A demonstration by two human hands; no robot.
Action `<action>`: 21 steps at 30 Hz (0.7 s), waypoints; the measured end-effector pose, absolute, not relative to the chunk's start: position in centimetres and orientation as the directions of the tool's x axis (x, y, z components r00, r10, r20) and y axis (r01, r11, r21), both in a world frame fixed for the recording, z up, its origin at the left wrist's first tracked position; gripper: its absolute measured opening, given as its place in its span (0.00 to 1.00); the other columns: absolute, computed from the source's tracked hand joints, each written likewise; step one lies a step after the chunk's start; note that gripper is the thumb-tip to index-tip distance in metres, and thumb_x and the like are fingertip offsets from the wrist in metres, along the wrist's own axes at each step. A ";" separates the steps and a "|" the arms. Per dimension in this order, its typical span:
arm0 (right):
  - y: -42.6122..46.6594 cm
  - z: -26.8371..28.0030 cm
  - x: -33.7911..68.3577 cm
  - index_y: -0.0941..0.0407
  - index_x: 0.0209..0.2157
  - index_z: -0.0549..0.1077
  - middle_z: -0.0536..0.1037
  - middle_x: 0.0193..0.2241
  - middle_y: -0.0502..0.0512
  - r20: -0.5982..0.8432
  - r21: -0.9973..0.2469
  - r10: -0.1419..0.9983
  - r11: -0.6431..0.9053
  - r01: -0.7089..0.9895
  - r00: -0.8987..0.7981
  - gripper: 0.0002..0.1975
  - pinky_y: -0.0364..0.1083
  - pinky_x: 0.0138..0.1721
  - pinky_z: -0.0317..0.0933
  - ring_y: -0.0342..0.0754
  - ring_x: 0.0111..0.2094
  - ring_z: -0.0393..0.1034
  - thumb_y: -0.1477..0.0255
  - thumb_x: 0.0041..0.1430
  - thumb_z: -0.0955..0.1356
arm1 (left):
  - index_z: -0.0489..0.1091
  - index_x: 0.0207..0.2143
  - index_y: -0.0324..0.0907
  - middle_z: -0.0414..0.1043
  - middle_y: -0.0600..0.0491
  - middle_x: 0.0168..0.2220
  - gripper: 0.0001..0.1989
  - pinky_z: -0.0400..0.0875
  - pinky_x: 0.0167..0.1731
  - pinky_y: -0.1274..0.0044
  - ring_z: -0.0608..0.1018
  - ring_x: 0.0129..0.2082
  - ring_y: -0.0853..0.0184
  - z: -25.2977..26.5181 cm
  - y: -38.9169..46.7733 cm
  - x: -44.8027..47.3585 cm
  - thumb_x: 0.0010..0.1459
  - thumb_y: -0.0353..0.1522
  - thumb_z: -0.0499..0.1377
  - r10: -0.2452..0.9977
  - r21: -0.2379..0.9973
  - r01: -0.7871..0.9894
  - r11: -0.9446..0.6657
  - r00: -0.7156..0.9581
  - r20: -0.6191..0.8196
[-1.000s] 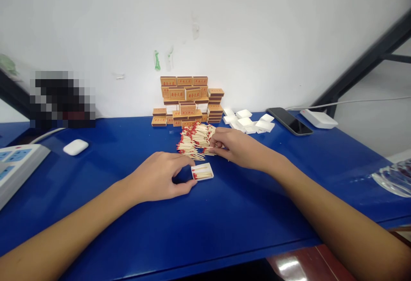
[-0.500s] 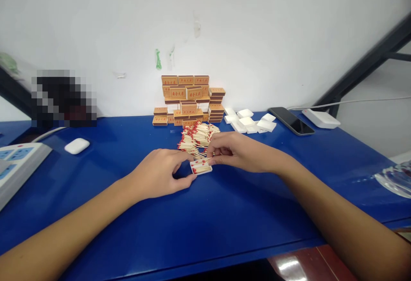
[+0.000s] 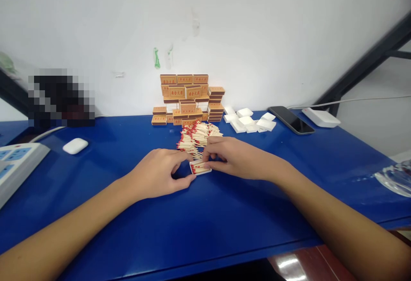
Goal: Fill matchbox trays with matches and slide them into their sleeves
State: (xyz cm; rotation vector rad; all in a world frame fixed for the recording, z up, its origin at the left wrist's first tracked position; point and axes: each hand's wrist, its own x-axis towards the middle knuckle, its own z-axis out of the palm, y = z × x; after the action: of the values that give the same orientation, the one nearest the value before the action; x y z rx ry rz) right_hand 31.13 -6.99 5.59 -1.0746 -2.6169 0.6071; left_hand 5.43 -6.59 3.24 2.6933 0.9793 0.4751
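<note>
Black phone (image 3: 291, 120), white earbud case (image 3: 75, 146), power strip (image 3: 16, 163) on blue table (image 3: 205, 221).

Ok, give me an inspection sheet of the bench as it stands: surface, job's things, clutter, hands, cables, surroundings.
Surface: blue table, glossy.
Job's things: white tray holding red-tipped matches; loose match pile behind it; stacked matchboxes at the wall; empty white trays beside them.
Clutter: phone, white earbud case, white adapter, clear plastic at the right edge.
Hands: left hand steadies the tray's near-left corner; right hand fingers at the tray's far edge.
Cables: white cable to the adapter; power strip at left.
Surroundings: white wall, dark diagonal beam.
</note>
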 end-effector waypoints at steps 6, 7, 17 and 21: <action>-7.1 5.5 30.5 0.56 0.37 0.75 0.76 0.37 0.53 0.055 -0.465 0.728 0.624 0.628 -0.683 0.03 0.46 0.38 0.59 0.46 0.36 0.68 0.77 0.67 0.69 | 0.78 0.48 0.43 0.66 0.60 0.21 0.15 0.58 0.24 0.77 0.69 0.21 0.71 3.3 -6.6 5.4 0.62 0.41 0.63 0.651 0.320 0.576 -0.752 0.725 0.224; -7.1 5.4 30.5 0.55 0.37 0.75 0.76 0.37 0.53 0.056 -0.474 0.731 0.619 0.626 -0.681 0.03 0.46 0.38 0.59 0.46 0.36 0.68 0.76 0.67 0.69 | 0.78 0.48 0.43 0.66 0.60 0.21 0.15 0.58 0.24 0.77 0.69 0.21 0.71 3.2 -6.6 5.4 0.62 0.41 0.63 0.649 0.318 0.575 -0.754 0.726 0.226; -7.0 6.6 32.0 0.55 0.35 0.74 0.77 0.35 0.51 0.036 -0.457 0.753 0.597 0.660 -0.657 0.04 0.45 0.34 0.56 0.45 0.33 0.66 0.77 0.64 0.69 | 0.78 0.48 0.43 0.67 0.61 0.22 0.16 0.58 0.24 0.77 0.68 0.21 0.72 3.2 -6.6 5.4 0.62 0.41 0.63 0.644 0.308 0.573 -0.760 0.728 0.235; -7.0 6.4 31.7 0.55 0.32 0.72 0.75 0.33 0.51 0.041 -0.447 0.750 0.604 0.659 -0.660 0.07 0.45 0.33 0.55 0.45 0.32 0.65 0.74 0.67 0.68 | 0.78 0.48 0.43 0.66 0.61 0.21 0.15 0.58 0.24 0.77 0.68 0.21 0.72 3.2 -6.6 5.3 0.62 0.41 0.63 0.646 0.309 0.574 -0.758 0.727 0.233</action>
State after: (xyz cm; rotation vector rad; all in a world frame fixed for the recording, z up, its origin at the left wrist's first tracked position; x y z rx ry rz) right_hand 31.74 -7.00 6.42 -1.1634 -2.6069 0.5906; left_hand 5.32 -6.61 3.22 2.7147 0.9728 0.4864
